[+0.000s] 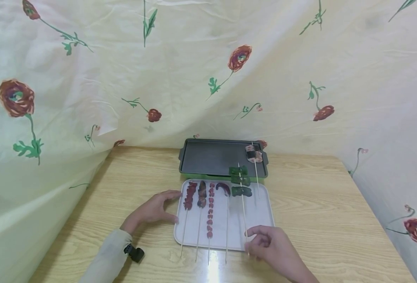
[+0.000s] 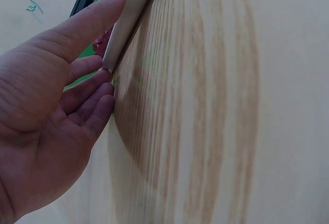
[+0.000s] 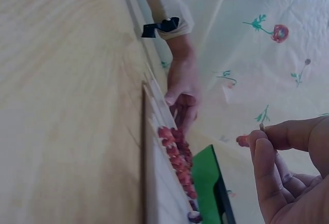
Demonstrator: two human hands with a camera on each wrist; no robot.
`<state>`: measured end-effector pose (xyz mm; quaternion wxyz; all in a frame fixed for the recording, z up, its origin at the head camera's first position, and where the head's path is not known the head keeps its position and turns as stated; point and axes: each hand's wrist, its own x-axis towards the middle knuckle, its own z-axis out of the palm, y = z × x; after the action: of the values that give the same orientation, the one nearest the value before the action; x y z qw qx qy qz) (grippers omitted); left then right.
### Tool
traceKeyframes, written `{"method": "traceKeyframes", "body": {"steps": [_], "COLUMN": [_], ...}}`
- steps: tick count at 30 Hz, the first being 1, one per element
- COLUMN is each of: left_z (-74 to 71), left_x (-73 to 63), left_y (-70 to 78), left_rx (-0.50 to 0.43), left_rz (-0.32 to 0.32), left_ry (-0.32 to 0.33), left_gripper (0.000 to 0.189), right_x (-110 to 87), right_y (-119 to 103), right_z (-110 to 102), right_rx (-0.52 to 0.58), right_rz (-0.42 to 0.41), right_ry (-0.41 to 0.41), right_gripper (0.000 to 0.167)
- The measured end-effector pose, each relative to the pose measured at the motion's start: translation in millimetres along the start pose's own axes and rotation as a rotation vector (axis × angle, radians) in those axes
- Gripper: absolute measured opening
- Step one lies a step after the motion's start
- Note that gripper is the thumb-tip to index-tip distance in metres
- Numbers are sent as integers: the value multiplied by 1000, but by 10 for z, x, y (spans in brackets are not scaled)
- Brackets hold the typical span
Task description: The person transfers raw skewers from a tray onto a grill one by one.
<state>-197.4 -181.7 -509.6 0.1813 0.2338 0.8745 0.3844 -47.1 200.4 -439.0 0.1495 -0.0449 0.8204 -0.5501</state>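
Observation:
My right hand (image 1: 270, 247) pinches the lower stick of a green pepper skewer (image 1: 242, 191) between thumb and fingers. Its three green pieces slant over the right part of the white tray (image 1: 235, 236) and the front edge of the griddle. In the right wrist view, only the stick's end shows at the fingertips. My left hand (image 1: 155, 208) touches the tray's left rim with spread thumb and fingers. On the tray lie a dark red meat skewer (image 1: 190, 194), a brown skewer (image 1: 202, 194), a skewer of small red pieces (image 1: 210, 208) and one with a dark curved piece (image 1: 224, 189).
Behind the tray stands a black griddle (image 1: 212, 157) with a green base. A skewer of pinkish, dark-banded pieces (image 1: 253, 153) lies on its right side, stick reaching over the tray. Floral cloth (image 1: 180, 78) hangs behind the wooden table (image 1: 311, 204).

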Motion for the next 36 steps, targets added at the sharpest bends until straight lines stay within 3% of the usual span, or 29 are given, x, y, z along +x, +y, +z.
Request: {"method": "traceKeyframes", "body": {"steps": [17,36], "left_z": [-7,-2], "left_x": [1,-7], "left_y": [26,55], "left_rx": [5,8], "left_rz": [-3,-32], "left_ry": [1,4], "left_gripper": [94,94], "right_x": [494,1019], "right_y": [-313,-326], "right_z": [-337,-489], "right_rx": [6,-28], "right_rz": [-90,-13], "right_ry": [39,82], "right_gripper": [36,35]}}
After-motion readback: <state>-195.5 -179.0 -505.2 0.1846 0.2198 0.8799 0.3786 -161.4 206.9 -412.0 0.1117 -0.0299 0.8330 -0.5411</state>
